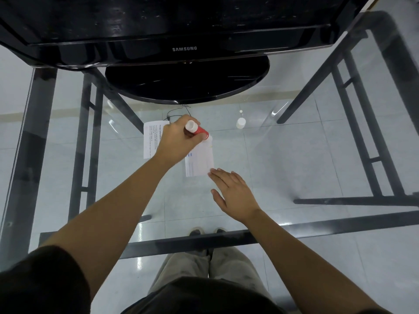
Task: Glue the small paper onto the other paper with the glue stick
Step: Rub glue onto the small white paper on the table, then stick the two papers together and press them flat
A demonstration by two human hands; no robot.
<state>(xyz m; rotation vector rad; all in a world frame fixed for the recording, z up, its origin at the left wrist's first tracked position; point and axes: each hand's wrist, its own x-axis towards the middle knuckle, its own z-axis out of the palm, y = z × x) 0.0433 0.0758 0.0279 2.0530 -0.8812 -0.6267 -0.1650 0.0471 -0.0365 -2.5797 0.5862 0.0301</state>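
Now two papers lie there; left hand (175,138) grips one glue stick (196,130), right hand (233,192) flat, fingers spread.

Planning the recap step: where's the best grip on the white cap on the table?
Pinch the cap around its round side wall, coming straight down from above. It seems to stand upright alone on the glass, right of the papers, so its sides look clear.

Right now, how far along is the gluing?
Done: cap off, standing on the glass table. In hand: left hand rubs the glue stick on the small paper; right hand pins its corner. Left: pressing it onto the other paper.
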